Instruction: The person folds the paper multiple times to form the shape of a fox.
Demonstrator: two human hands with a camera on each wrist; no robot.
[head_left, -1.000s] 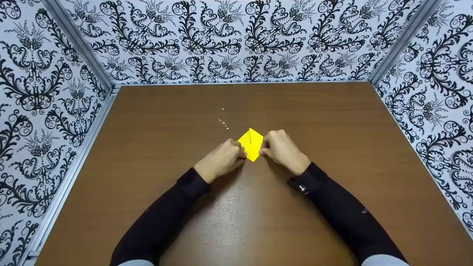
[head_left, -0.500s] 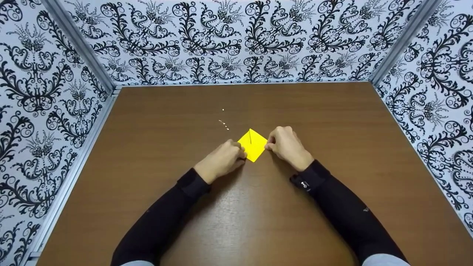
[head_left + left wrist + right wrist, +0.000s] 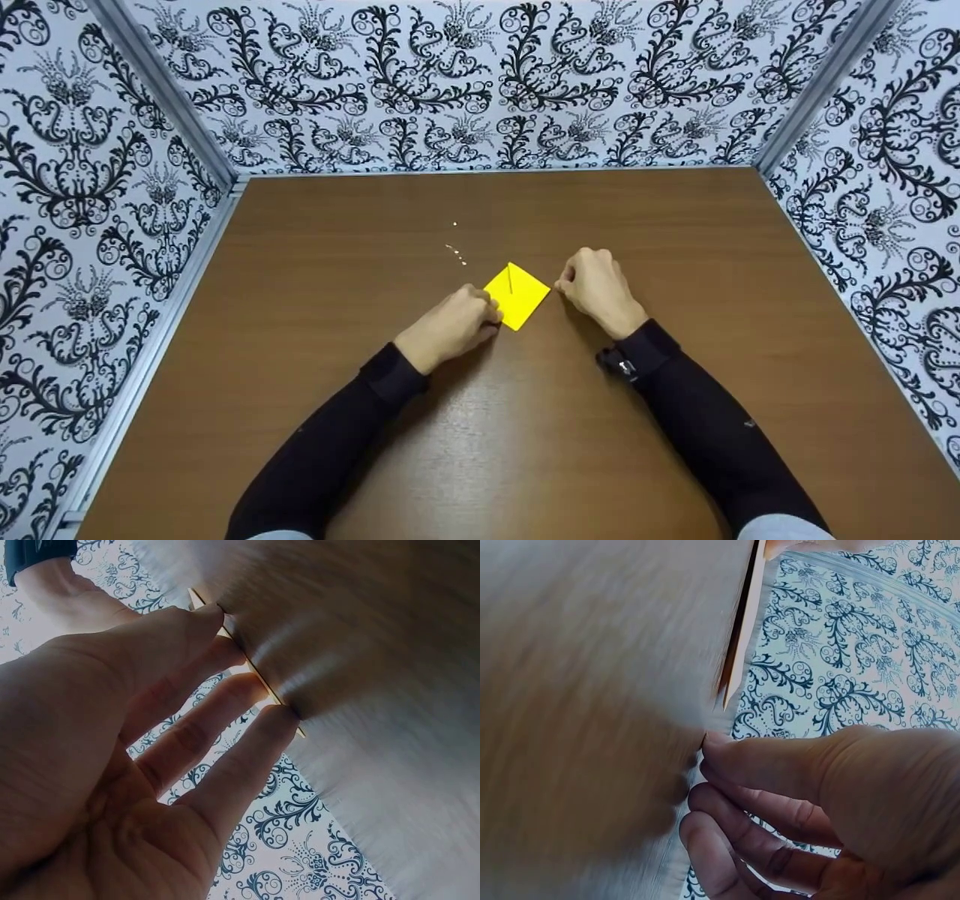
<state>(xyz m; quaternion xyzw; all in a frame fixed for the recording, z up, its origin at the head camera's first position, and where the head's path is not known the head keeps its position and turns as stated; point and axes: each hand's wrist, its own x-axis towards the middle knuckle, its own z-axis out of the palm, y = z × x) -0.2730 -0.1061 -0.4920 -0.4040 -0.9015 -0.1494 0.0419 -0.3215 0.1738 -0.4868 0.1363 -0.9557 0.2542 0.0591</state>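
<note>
A small folded yellow paper (image 3: 523, 298) lies on the brown table as a diamond, with a thin slit-like line running down from its far corner. My left hand (image 3: 456, 321) covers its left corner. In the left wrist view the thumb and spread fingertips press along the thin paper edge (image 3: 196, 598). To the paper's right is my right hand (image 3: 600, 289), its fingertips just off the right corner. In the right wrist view the thumb meets the curled fingers, which hold nothing, and the paper (image 3: 744, 630) stands apart above them with slightly parted layers at its corner.
Several tiny pale flecks (image 3: 456, 253) lie beyond the paper, left of its far corner. White panels with black scroll patterns (image 3: 495, 82) stand along the back and both sides of the table (image 3: 465, 442), joined by grey metal posts.
My right hand has slid outward to the right, off the paper's right corner, which now shows fully and lies flatter. My left hand has stayed on the left corner.
</note>
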